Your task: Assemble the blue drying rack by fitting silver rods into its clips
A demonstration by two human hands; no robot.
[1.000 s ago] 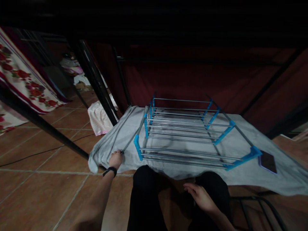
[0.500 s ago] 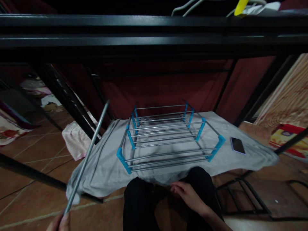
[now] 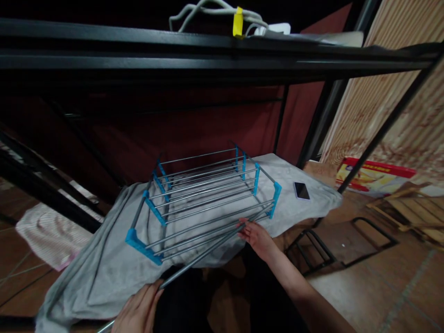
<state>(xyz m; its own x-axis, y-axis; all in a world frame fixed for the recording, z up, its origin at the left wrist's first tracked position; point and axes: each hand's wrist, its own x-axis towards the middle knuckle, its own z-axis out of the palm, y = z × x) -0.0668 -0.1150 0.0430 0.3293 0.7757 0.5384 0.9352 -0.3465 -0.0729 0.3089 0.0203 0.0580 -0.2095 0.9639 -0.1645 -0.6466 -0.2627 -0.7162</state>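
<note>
A metal rack (image 3: 208, 201) with several thin bars and blue plastic brackets lies on a grey cloth (image 3: 111, 259). A long metal tube (image 3: 197, 259) slants across the front of the rack, from the lower left up to the right bracket area. My left hand (image 3: 137, 307) is wrapped round the tube near its lower end. My right hand (image 3: 252, 235) holds the same tube with its fingertips, close to the rack's front right. Whether the tube's far end touches the rack, I cannot tell.
A phone (image 3: 301, 190) lies on the cloth at the right. Overhead runs a black metal frame (image 3: 138, 46) with white cables (image 3: 208, 9). A folding chair (image 3: 342, 245) and a red and yellow box (image 3: 374, 175) are at the right.
The view has turned to the right. The tube has swung from steeply raised at the left to lying across the rack's front. My right hand has risen from my knees and taken hold of it.
</note>
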